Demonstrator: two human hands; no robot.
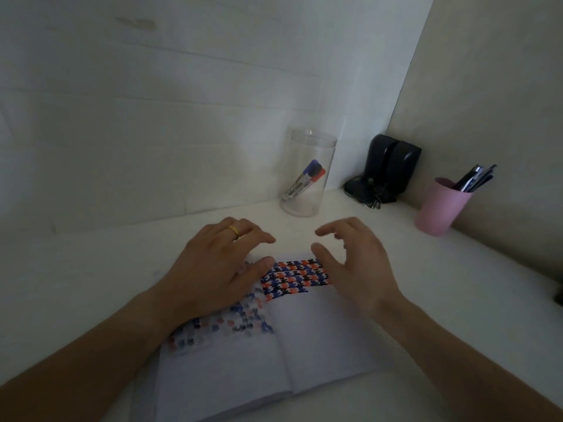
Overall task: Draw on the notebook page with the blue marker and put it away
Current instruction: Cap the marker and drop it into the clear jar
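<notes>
An open notebook (320, 336) lies on the white desk, its upper part filled with a blue, red and black pattern (294, 277). My left hand (219, 266), wearing a gold ring, rests flat on the left page. Over the right page's top edge hovers my right hand (353, 260), fingers spread and curled, holding nothing. The blue marker (306, 175) leans inside a clear plastic jar (307, 175) behind the notebook, beside a red marker and a black one.
A pink cup (438, 208) with several pens stands at the right, against the side wall. A black device (387, 169) with a cable sits in the back corner. White walls close the desk at the back and right.
</notes>
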